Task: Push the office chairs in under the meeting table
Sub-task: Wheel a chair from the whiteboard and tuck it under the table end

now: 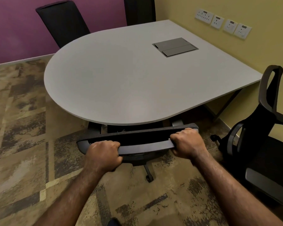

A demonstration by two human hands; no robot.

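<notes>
A grey meeting table (121, 82) with a rounded near end fills the middle of the view. A black office chair (144, 136) stands at its near edge, seat hidden under the tabletop, only the top of the backrest and one caster leg showing. My left hand (103, 154) grips the backrest's top rail on its left side. My right hand (186, 142) grips the same rail on its right side. Another black office chair (261, 144) stands out from the table at the right, turned sideways. A third chair (64, 23) is at the table's far side, and a fourth (140, 10) beside it.
A grey cable hatch (175, 47) is set into the tabletop. Wall sockets (222, 22) line the yellow wall at right, which the table touches. A purple wall runs behind. Patterned brown carpet (20, 128) covers the floor on the left.
</notes>
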